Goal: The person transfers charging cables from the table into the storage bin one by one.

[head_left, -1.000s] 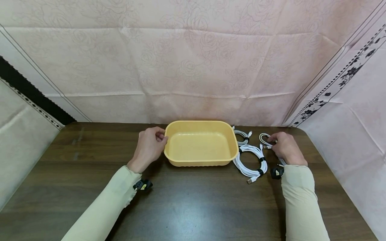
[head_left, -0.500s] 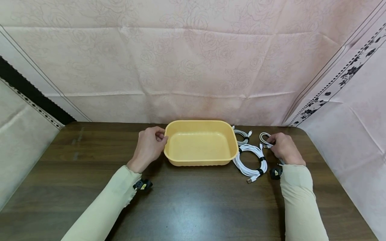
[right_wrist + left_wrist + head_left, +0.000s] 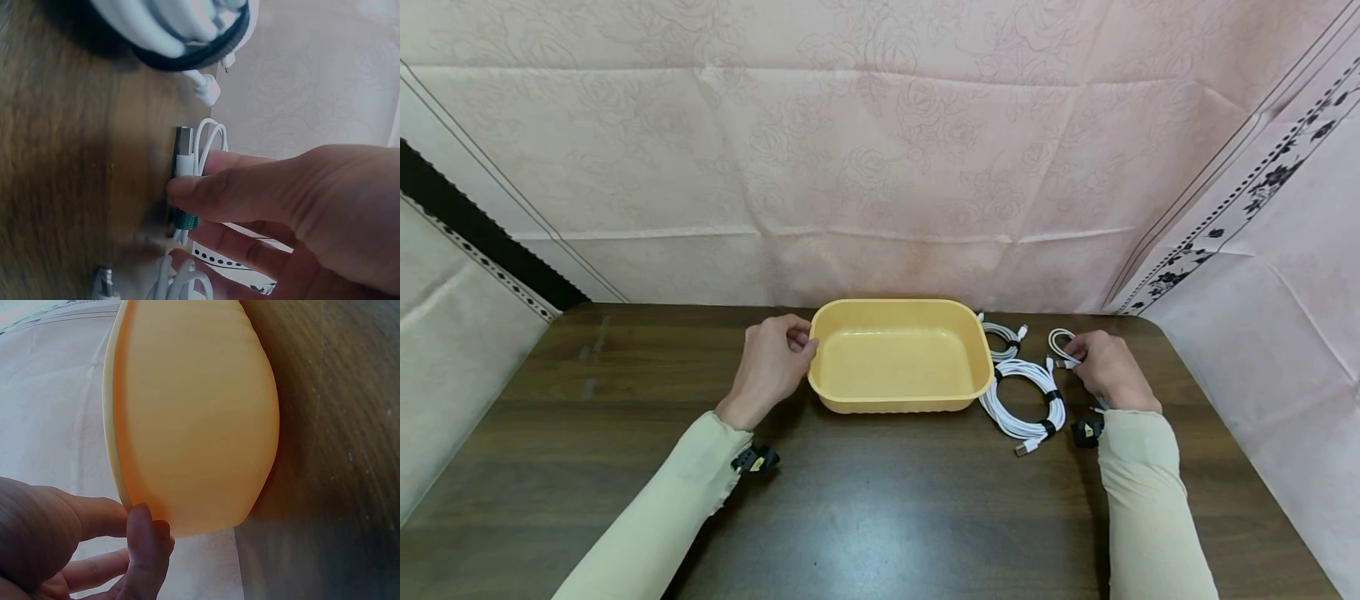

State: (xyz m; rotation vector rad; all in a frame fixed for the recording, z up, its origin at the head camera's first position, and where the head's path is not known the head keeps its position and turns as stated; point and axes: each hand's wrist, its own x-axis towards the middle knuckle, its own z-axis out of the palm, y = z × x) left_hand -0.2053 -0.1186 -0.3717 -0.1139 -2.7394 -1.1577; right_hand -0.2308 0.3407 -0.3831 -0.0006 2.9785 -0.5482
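Observation:
A pale yellow plastic basin [image 3: 898, 367] stands near the back of the table. My left hand [image 3: 771, 362] pinches its left rim between thumb and fingers; the left wrist view shows the thumb [image 3: 140, 534] against the rim. At the right, my right hand [image 3: 1112, 371] pinches a thin, bundled white USB cable [image 3: 185, 162] with a green tie [image 3: 185, 220]. The cable's loop [image 3: 1057, 335] pokes out beyond the fingers, and its metal plug shows in the right wrist view. The hand hides part of this bundle.
A large white coiled cable [image 3: 1017, 429] with black ties lies right of the basin. Behind it lies a smaller white coil [image 3: 1003, 354]. Another white cable [image 3: 181, 284] shows below the right fingers in the right wrist view. A patterned cloth [image 3: 880, 167] hangs behind the wooden table [image 3: 865, 508].
My right hand has shifted slightly left over the past second. The thin cable's loop has moved a touch to the right since half a second ago. The left hand and basin stay in place.

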